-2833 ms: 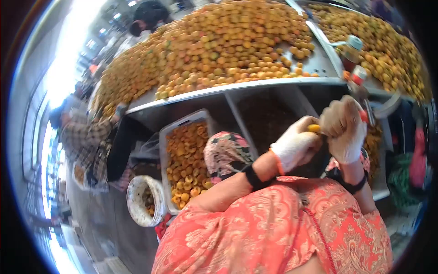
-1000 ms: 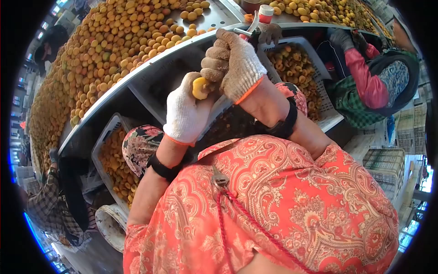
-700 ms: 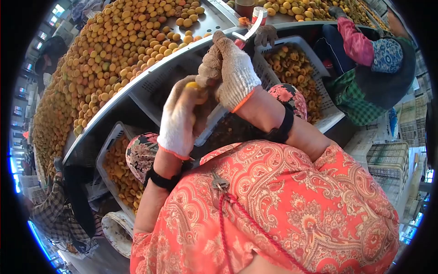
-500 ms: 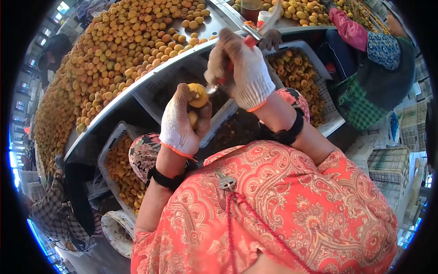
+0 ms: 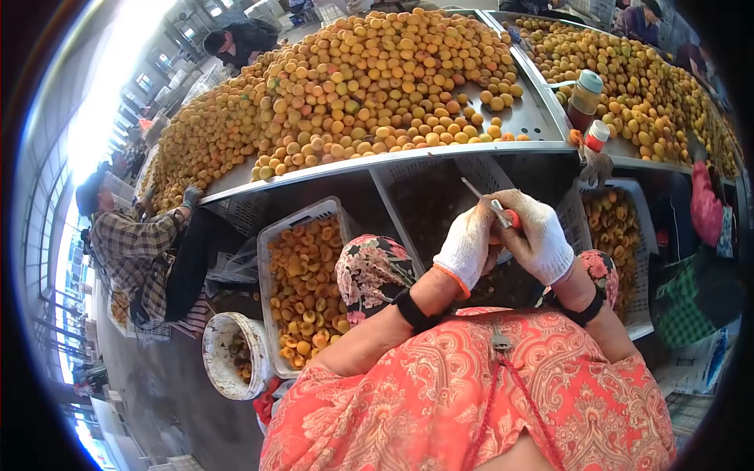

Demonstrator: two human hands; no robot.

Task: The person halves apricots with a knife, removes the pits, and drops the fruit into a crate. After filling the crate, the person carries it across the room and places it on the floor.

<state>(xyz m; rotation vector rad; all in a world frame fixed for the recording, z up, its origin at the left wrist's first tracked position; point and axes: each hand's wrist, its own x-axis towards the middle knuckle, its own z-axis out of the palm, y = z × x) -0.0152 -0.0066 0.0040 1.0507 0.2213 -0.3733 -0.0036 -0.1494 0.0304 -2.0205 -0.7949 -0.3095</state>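
My two white-gloved hands are together above my lap, in front of the table edge. My right hand (image 5: 540, 235) is closed around a red-handled knife (image 5: 512, 218), its thin metal blade sticking out toward the upper left. My left hand (image 5: 465, 242) is closed beside it, its fingertips touching or nearly touching my right hand. A bit of an apricot (image 5: 494, 240) shows between the hands, mostly hidden by the gloves. Whole apricots (image 5: 369, 86) lie heaped on the metal table (image 5: 528, 114) ahead. Below on the left, a crate (image 5: 265, 275) holds halved, pitted apricots (image 5: 306, 275).
A stained white bucket (image 5: 216, 357) stands left of the crate. Another crate (image 5: 640, 302) of apricot halves sits at my right. A jar (image 5: 585, 100) and a red white-capped bottle (image 5: 598, 135) stand by the table's edge. A person in a checked shirt (image 5: 133, 251) works at left; another sits at right.
My view has shifted, showing more of the table. My hands have come together; the knife now points up-left, and the apricot in my left hand is mostly covered.
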